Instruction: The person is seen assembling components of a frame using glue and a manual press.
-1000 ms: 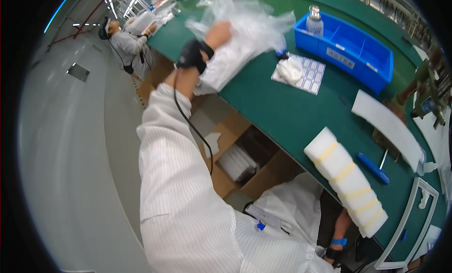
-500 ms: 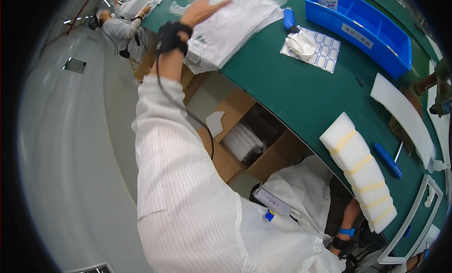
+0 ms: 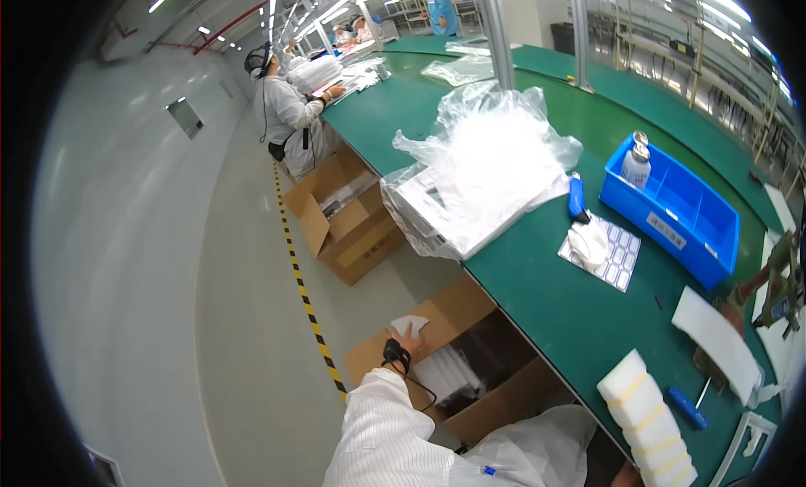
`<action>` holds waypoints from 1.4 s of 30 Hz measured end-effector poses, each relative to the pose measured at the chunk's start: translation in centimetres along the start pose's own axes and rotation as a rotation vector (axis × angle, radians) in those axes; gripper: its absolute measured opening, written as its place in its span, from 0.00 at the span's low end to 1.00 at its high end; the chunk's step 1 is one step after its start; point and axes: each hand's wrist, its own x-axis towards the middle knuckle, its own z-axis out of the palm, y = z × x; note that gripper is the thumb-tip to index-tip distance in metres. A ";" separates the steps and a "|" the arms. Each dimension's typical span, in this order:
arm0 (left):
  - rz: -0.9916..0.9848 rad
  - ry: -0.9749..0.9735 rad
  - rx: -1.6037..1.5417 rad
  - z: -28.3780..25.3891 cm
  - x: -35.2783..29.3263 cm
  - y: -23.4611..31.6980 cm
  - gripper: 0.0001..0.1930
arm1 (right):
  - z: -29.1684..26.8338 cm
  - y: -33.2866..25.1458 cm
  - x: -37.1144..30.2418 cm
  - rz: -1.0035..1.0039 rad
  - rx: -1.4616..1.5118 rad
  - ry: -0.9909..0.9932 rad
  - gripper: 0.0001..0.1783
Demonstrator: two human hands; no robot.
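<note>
My left hand point(image 3: 405, 342), with a black band at the wrist, reaches down over the flap of an open cardboard box point(image 3: 457, 306) beside the bench. Its fingers are stretched apart at the edge of a torn white piece point(image 3: 410, 324) on the flap; whether they press on it is hard to tell. White wrapped packs point(image 3: 449, 374) stand inside the box. Of my right arm only a bit of skin shows at the lower edge, and that hand is out of view.
On the green bench point(image 3: 537, 277) lie white parts under clear plastic film point(image 3: 495, 168), a blue divided bin point(image 3: 672, 227) with bottles, a taped foam block point(image 3: 646, 420) and a blue-handled tool point(image 3: 688, 407). Another open box point(image 3: 353, 227) stands farther off, near a co-worker point(image 3: 290, 109).
My left hand has left the plastic film on the bench and gone down to the torn white piece at the box. The view has tilted up, and my right forearm has almost dropped out of it.
</note>
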 end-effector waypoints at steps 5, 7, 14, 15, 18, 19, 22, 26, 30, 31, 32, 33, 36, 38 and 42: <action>-0.126 -0.147 -0.284 2.4 -3.1 4.4 0.43 | 0.9 0.2 1.3 0.036 -0.068 0.049 0.28; -0.123 -0.046 -0.156 0.6 -5.2 4.0 0.48 | 1.7 0.0 2.2 0.036 -0.099 0.041 0.30; 0.040 0.088 -0.152 -0.7 -7.1 3.5 0.32 | 9.6 7.1 5.6 0.132 0.095 0.008 0.28; 0.123 0.080 -0.145 -1.4 -6.7 3.8 0.28 | 9.2 6.4 5.2 0.119 0.066 0.001 0.28; -0.046 0.019 -0.583 -4.4 -6.5 3.4 0.21 | 8.3 3.6 4.9 0.027 -0.019 0.008 0.28; -0.091 0.353 -0.710 -5.5 -6.5 2.4 0.19 | 8.1 2.7 5.2 -0.008 -0.015 0.009 0.28; 0.000 1.148 -0.843 -15.2 -4.4 3.3 0.19 | 7.8 2.2 4.5 -0.024 -0.008 0.027 0.28; 0.056 1.565 -0.651 -32.8 -6.0 6.4 0.22 | 7.9 1.8 4.4 -0.069 0.003 0.048 0.27; 0.405 1.502 -0.674 -42.5 -4.8 12.9 0.23 | 8.8 2.1 4.1 -0.125 0.014 0.064 0.27; 0.504 1.406 -0.624 -43.8 -4.2 15.1 0.23 | 9.2 2.2 3.8 -0.131 0.014 0.072 0.27; 0.491 1.271 -0.556 -44.0 -3.0 16.2 0.22 | 9.4 2.1 3.8 -0.158 0.020 0.075 0.27; 0.533 1.172 -0.490 -43.5 -1.3 17.2 0.21 | 9.8 2.2 3.7 -0.176 0.023 0.082 0.27; 0.441 0.657 -0.323 -41.7 2.6 19.9 0.20 | 10.9 2.8 3.5 -0.220 0.021 0.107 0.27; 0.445 0.505 -0.325 -41.3 3.2 22.0 0.20 | 11.6 3.2 2.9 -0.227 0.016 0.124 0.28; 0.664 1.431 -0.694 -39.3 2.4 19.8 0.17 | 13.1 4.0 1.9 -0.257 0.001 0.165 0.28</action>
